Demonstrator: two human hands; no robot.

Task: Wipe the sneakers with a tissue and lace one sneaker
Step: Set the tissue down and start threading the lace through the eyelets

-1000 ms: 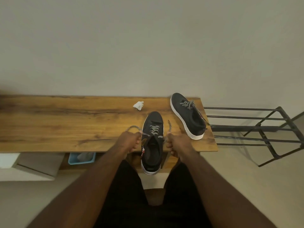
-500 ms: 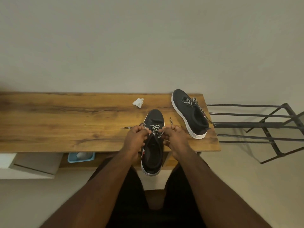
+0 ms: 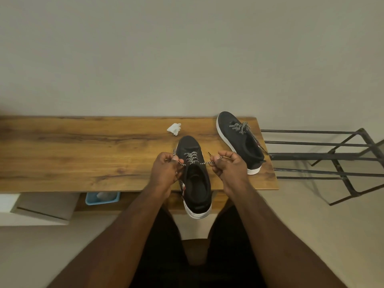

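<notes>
At the lower left of the frame, a grey box sits under the counter, with a blue tray just to its right. The wooden counter spans the middle band of the frame.

The crumpled tissue lies on the counter, up and left of the near sneaker, apart from both sneakers; its place matches the earlier frames.

The left hand is at the left side of the near sneaker. Its grip is closed, thumb and fingers pinching the left end of the striped lace. One second ago this hand sat lower with a loop of lace trailing out to the left; that loop is now drawn in.

The near sneaker lies at center frame, toe pointing to the top of the frame, heel overhanging the counter's near edge. The lace crosses its upper eyelets.

The right hand is at the right side of the near sneaker. Its grip is closed, pinching the right end of the lace, and the dark lace tip stands up just left of the thumb. Half a second ago both hands were touching the sneaker's throat; they are now spread apart, with the lace drawn level between them.

The second sneaker rests at the counter's right end, laced, toe toward the upper left.

A black metal rack stands at the right of the frame.
</notes>
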